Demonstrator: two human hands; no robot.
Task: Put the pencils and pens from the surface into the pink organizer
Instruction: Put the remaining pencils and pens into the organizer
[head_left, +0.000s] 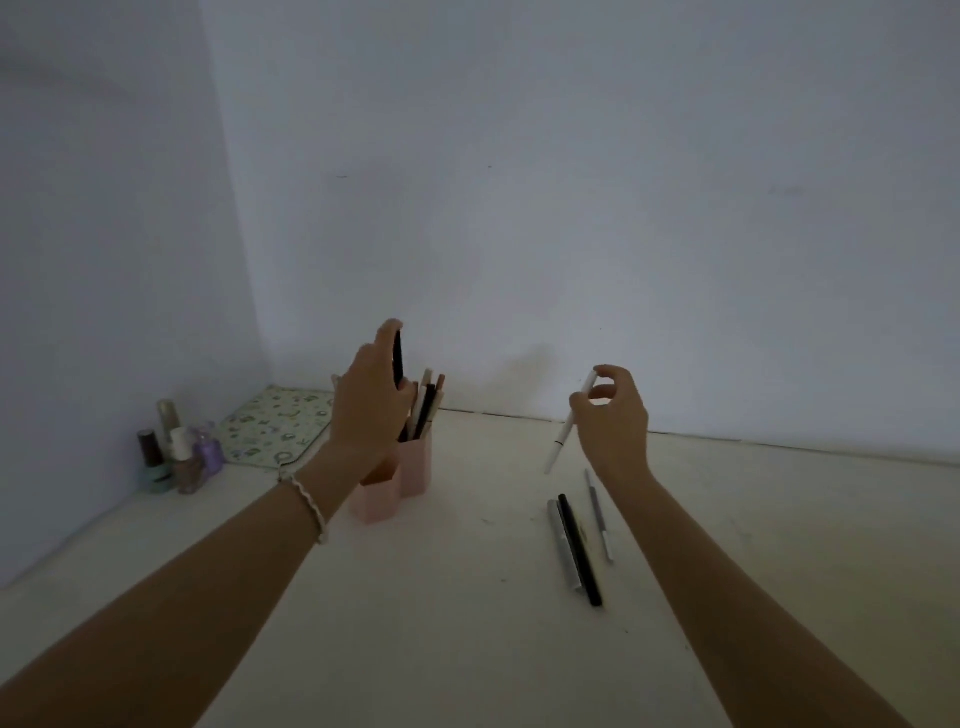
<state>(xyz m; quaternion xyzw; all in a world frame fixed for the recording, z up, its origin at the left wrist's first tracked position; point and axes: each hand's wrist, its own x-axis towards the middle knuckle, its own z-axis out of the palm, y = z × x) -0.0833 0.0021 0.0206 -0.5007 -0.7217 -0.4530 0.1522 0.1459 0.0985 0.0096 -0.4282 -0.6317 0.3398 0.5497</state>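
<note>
Pink organizer (418, 467) stands on the table (467, 649) near the back wall, partly behind your left hand (366, 400). The table has lots of bare room in the middle and toward you. Its back edge meets the wall just behind the organizer.

Your left hand holds one dark pen (398, 364) upright above the organizer. The hand hides some of the pens standing in the tall cup, so they are hard to count. Your right hand (615, 415) pinches one white pen (566, 431), tip down, up off the table.

Three pens lie on the table below it: a silver pen (563, 545), a long black pen (582, 556) touching it, and a thin grey pen (600, 519) just beside.

In the left corner stand small bottles (176, 452), blurry, about five, next to one patterned mat (275, 426).
</note>
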